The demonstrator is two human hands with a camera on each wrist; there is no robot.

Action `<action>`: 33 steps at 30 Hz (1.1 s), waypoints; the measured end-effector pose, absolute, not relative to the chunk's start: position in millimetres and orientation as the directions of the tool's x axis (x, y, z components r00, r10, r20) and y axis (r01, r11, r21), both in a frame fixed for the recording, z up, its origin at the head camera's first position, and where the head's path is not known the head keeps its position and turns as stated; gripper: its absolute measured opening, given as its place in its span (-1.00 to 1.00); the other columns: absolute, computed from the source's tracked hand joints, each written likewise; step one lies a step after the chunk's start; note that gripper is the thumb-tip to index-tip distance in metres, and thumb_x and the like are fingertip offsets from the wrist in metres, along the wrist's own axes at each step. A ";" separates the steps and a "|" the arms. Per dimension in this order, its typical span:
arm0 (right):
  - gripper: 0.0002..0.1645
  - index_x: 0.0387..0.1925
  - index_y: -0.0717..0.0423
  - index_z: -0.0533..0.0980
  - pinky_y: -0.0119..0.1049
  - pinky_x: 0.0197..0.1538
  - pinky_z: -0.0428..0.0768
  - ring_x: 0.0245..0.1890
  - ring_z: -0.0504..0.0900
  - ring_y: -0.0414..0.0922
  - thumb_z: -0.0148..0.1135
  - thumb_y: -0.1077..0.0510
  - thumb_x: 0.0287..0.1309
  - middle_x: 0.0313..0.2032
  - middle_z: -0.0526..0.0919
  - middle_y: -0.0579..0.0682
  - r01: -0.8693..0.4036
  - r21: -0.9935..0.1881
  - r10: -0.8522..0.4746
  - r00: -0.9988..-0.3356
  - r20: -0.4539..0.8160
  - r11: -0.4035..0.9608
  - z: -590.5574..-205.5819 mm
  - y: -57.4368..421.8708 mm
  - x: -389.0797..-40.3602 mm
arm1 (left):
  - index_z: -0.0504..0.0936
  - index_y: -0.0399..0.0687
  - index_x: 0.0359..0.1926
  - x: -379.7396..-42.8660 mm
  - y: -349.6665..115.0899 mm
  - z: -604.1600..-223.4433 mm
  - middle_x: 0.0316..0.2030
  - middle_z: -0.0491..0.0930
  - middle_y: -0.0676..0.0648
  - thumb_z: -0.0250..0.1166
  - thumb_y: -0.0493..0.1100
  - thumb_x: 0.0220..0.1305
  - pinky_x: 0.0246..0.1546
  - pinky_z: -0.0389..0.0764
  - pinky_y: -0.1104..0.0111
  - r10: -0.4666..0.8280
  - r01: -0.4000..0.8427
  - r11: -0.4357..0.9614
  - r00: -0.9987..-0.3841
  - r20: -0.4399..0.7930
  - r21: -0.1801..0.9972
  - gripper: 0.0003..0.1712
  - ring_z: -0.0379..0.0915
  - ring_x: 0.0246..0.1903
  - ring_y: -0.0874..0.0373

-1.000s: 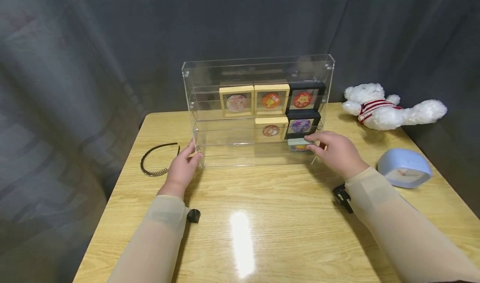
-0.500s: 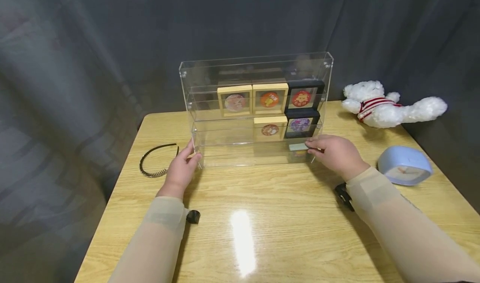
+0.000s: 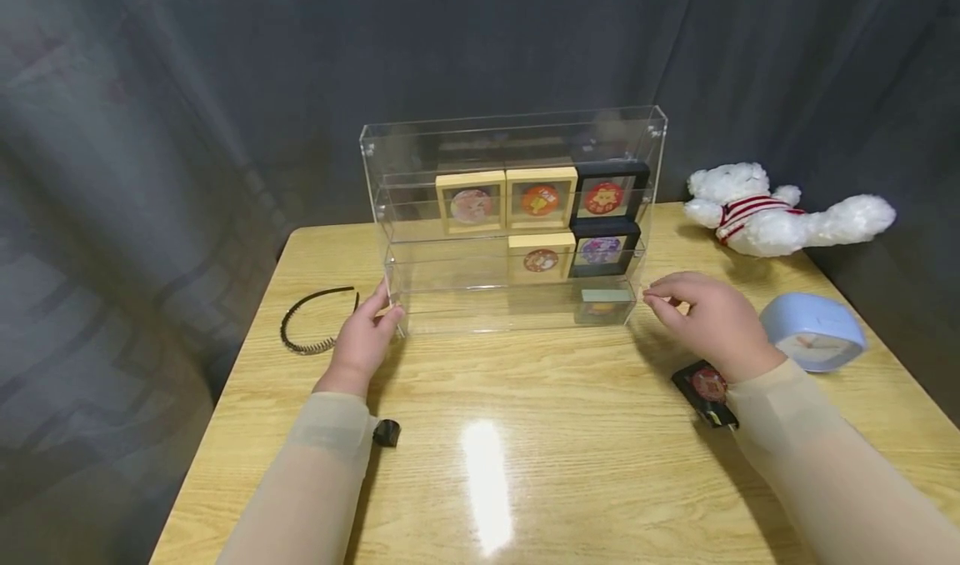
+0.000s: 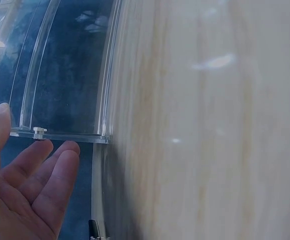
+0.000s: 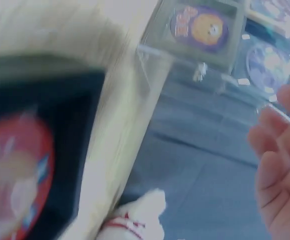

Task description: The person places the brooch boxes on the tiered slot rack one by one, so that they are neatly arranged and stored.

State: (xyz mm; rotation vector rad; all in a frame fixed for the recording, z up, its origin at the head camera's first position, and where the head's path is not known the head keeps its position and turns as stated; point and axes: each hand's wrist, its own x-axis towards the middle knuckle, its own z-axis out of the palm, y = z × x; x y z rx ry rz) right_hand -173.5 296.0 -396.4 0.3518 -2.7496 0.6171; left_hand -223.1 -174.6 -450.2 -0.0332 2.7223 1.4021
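Observation:
A clear acrylic tiered display rack [image 3: 442, 298] stands upright on the table. My left hand [image 3: 363, 336] grips its left side panel, thumb in front and fingers behind; in the left wrist view the fingertips [image 4: 67, 147] meet the panel's edge. Just beyond the right side panel is my right hand [image 3: 701, 319], fingers loosely bent and holding nothing. A pale green badge frame [image 3: 603, 307] sits at the right end of the bottom tier; its badge [image 5: 205, 29] shows in the right wrist view. Beside my right wrist lies a black badge frame [image 3: 705, 386] with a red badge.
Several wooden and black badge frames [image 3: 540, 198] fill the right part of the upper tiers. A black headband [image 3: 288, 319] lies at left. On the right are a blue alarm clock [image 3: 813, 327] and a white plush toy [image 3: 757, 215]. A dark curtain [image 3: 480, 40] hangs behind.
The pale green frame has gone lower into the bottom tier. My right hand has let go of it and drawn back to the right, uncovering more of the black frame.

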 end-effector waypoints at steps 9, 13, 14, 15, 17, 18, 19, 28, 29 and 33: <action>0.18 0.20 0.50 0.39 0.30 -0.06 0.47 0.04 0.47 0.41 0.27 -0.51 0.04 0.12 0.45 0.51 -0.007 -0.329 -0.073 -0.979 -0.188 0.944 -395.1 332.6 -147.4 | -0.01 0.71 0.48 -224.9 -176.1 -448.2 0.44 0.23 -0.05 0.10 0.13 0.49 0.15 0.45 -0.06 0.020 -0.048 0.578 -0.997 -0.073 0.815 -0.31 0.34 0.26 -0.15; 0.35 0.17 0.68 0.27 0.31 -0.04 0.47 0.01 0.45 0.48 0.37 -0.51 -0.08 0.04 0.44 0.60 0.052 -0.298 -0.051 -0.944 -0.327 0.953 -404.8 344.0 -136.9 | -0.01 0.72 0.47 -225.2 -176.0 -447.2 0.44 0.23 -0.06 0.10 0.16 0.48 0.18 0.42 -0.07 0.018 -0.051 0.574 -0.997 -0.075 0.817 -0.31 0.33 0.27 -0.16; 0.34 0.14 0.69 0.29 0.27 -0.07 0.49 -0.05 0.49 0.44 0.39 -0.50 -0.10 -0.03 0.48 0.58 0.063 -0.298 -0.047 -0.936 -0.348 0.952 -406.6 346.2 -134.6 | -0.01 0.72 0.47 -225.1 -176.0 -446.9 0.44 0.23 -0.06 0.09 0.19 0.47 0.18 0.42 -0.07 0.019 -0.052 0.574 -0.997 -0.077 0.817 -0.31 0.33 0.27 -0.16; 0.32 0.10 0.67 0.31 0.23 -0.10 0.51 -0.12 0.53 0.38 0.40 -0.50 -0.12 -0.09 0.52 0.53 0.077 -0.294 -0.038 -0.931 -0.364 0.953 -408.4 347.9 -132.3 | -0.02 0.71 0.48 -224.9 -175.9 -446.6 0.44 0.23 -0.06 0.09 0.21 0.46 0.18 0.41 -0.07 0.020 -0.054 0.573 -0.997 -0.080 0.818 -0.31 0.32 0.28 -0.16; 0.21 -0.01 0.60 0.40 0.14 -0.18 0.54 -0.25 0.56 0.24 0.43 -0.49 -0.15 -0.22 0.57 0.38 0.085 -0.293 -0.032 -0.927 -0.373 0.952 -411.9 349.9 -128.5 | -0.03 0.70 0.48 -224.5 -175.9 -446.4 0.44 0.22 -0.05 0.08 0.27 0.44 0.19 0.41 -0.07 0.020 -0.057 0.573 -0.996 -0.083 0.817 -0.29 0.31 0.28 -0.16; 0.16 -0.07 0.56 0.43 0.10 -0.21 0.54 -0.30 0.56 0.18 0.44 -0.49 -0.17 -0.27 0.58 0.31 0.089 -0.293 -0.029 -0.927 -0.375 0.952 -413.3 350.0 -127.0 | -0.03 0.70 0.48 -224.3 -175.9 -446.4 0.44 0.22 -0.05 0.07 0.29 0.42 0.19 0.41 -0.07 0.020 -0.059 0.575 -0.996 -0.086 0.816 -0.29 0.31 0.29 -0.16; 0.14 -0.11 0.54 0.44 0.06 -0.24 0.53 -0.33 0.54 0.13 0.45 -0.49 -0.18 -0.30 0.58 0.25 0.092 -0.294 -0.025 -0.927 -0.373 0.951 -414.7 349.8 -125.7 | -0.03 0.70 0.48 -224.1 -176.0 -446.7 0.44 0.22 -0.04 0.07 0.30 0.42 0.19 0.41 -0.06 0.018 -0.061 0.576 -0.996 -0.087 0.815 -0.28 0.30 0.29 -0.15; 0.07 -0.03 0.45 0.40 -0.11 -0.30 0.50 -0.37 0.52 -0.03 0.55 -0.38 -0.21 -0.33 0.58 0.07 0.058 -0.390 -0.059 -0.957 -0.283 0.919 -428.9 343.8 -119.5 | -0.04 0.70 0.49 -221.9 -175.1 -448.0 0.45 0.22 -0.04 0.06 0.28 0.44 0.10 0.49 -0.04 0.012 -0.067 0.589 -0.996 -0.092 0.806 -0.29 0.29 0.30 -0.17; 0.07 0.00 0.43 0.39 -0.11 -0.29 0.49 -0.36 0.52 -0.03 0.57 -0.36 -0.22 -0.31 0.58 0.07 0.046 -0.408 -0.068 -0.963 -0.261 0.912 -430.6 342.7 -119.3 | -0.04 0.70 0.49 -221.7 -174.9 -448.2 0.45 0.22 -0.04 0.06 0.27 0.45 0.10 0.49 -0.04 0.013 -0.067 0.588 -0.996 -0.093 0.806 -0.29 0.29 0.30 -0.17; 0.07 0.09 0.36 0.34 -0.09 -0.22 0.50 -0.29 0.55 0.00 0.66 -0.21 -0.27 -0.24 0.60 0.13 -0.005 -0.487 -0.110 -0.976 -0.187 0.873 -436.2 337.5 -119.5 | -0.03 0.68 0.50 -221.2 -174.3 -448.8 0.44 0.22 -0.05 0.06 0.27 0.45 0.15 0.45 -0.06 0.017 -0.064 0.587 -0.996 -0.092 0.807 -0.29 0.29 0.30 -0.17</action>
